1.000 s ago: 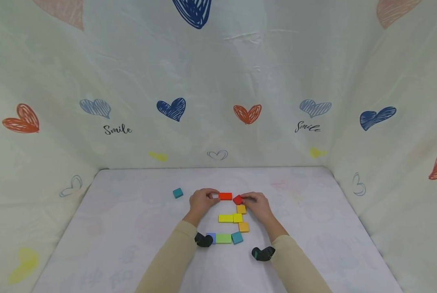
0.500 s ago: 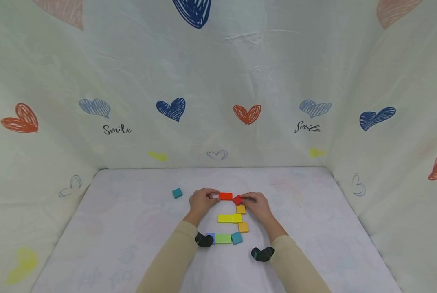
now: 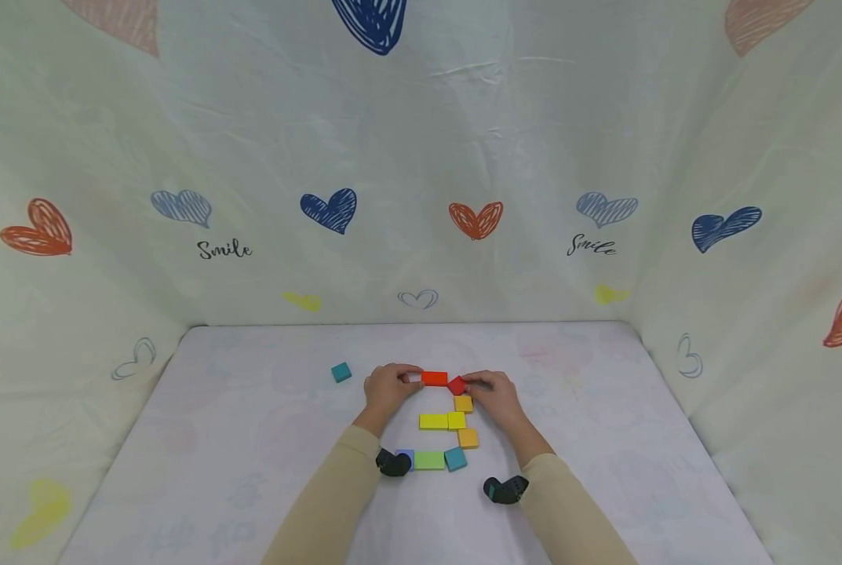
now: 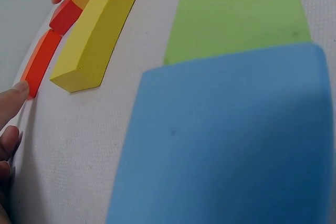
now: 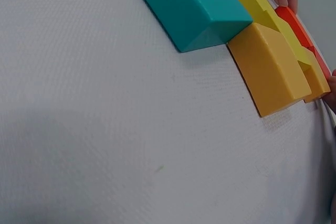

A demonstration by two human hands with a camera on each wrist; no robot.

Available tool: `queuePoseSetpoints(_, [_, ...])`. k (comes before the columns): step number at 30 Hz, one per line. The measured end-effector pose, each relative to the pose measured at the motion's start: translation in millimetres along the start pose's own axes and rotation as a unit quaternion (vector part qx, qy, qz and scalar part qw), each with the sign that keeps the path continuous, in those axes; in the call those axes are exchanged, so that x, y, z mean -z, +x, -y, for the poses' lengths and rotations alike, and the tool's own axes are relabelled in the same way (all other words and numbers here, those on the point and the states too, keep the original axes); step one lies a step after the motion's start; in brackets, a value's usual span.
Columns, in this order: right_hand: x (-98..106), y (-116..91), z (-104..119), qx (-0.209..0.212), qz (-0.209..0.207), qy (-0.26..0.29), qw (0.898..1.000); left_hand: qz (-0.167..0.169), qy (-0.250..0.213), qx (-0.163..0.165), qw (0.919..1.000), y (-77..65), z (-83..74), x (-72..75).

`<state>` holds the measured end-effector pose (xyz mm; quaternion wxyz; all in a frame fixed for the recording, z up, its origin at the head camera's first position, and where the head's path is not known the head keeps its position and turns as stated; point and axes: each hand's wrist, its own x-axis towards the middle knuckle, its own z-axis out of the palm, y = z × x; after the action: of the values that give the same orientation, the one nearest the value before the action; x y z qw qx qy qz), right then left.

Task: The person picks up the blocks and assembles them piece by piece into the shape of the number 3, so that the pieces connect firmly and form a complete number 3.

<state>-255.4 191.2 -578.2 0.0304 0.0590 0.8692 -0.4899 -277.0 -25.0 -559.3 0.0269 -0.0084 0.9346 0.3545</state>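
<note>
My left hand point(image 3: 387, 390) pinches the left end of an orange-red rectangular block point(image 3: 435, 379) between thumb and index finger. Right beside that block's other end, my right hand point(image 3: 497, 395) holds a small red block point(image 3: 457, 385), which sits turned at an angle. Below the red one is an orange block point(image 3: 464, 404), followed by a long yellow block point(image 3: 433, 422) meeting a short yellow block point(image 3: 457, 421). A second orange block point(image 5: 270, 72) lies under these. Along the bottom are a teal block point(image 5: 194, 9), a light green block point(image 4: 239, 17) and a blue block point(image 4: 226, 140), partly hidden in the head view.
Apart from the others, another teal block point(image 3: 340, 373) lies left of my left hand. A pale cloth covers the table point(image 3: 251, 424). Behind and at both sides hang white curtains point(image 3: 392, 267) printed with hearts. Black wrist cameras point(image 3: 505, 490) hang at both sleeves.
The small gap between the orange-red block and the red block has narrowed, with the orange-red one nudged slightly right. Both hands otherwise stay nearly in place.
</note>
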Motion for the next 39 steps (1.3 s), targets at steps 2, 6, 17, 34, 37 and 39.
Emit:
queuePoseSetpoints(2, [-0.2, -0.3, 0.4, 0.002, 0.0, 0.0, 1.0, 0.0, 0.0, 0.0, 1.0, 0.2, 0.8, -0.2])
queuePoseSetpoints(6, [0.3, -1.0, 1.4, -0.002, 0.003, 0.004, 1.0, 0.003, -0.005, -0.001, 1.0, 0.3, 2.3, -0.1])
queuePoseSetpoints(17, [2.4, 0.3, 3.5, -0.021, 0.02, 0.026, 0.999, 0.052, -0.072, -0.006, 0.996, -2.3, 8.9, 13.1])
queuePoseSetpoints(34, [11.9, 0.6, 45.2, 0.01, 0.066, 0.001, 0.998, 0.048, -0.094, -0.037, 0.9938, -9.0, 30.2, 71.2])
queuePoseSetpoints(37, [8.0, -2.0, 53.9, 0.035, 0.081, 0.001, 0.996, 0.03, -0.084, -0.066, 0.9938, -10.5, 36.4, 81.0])
queuePoseSetpoints(39, [5.3, -4.5, 59.8, 0.05, 0.093, 0.003, 0.994, 0.02, -0.076, -0.086, 0.9932, -11.4, 41.5, 86.4])
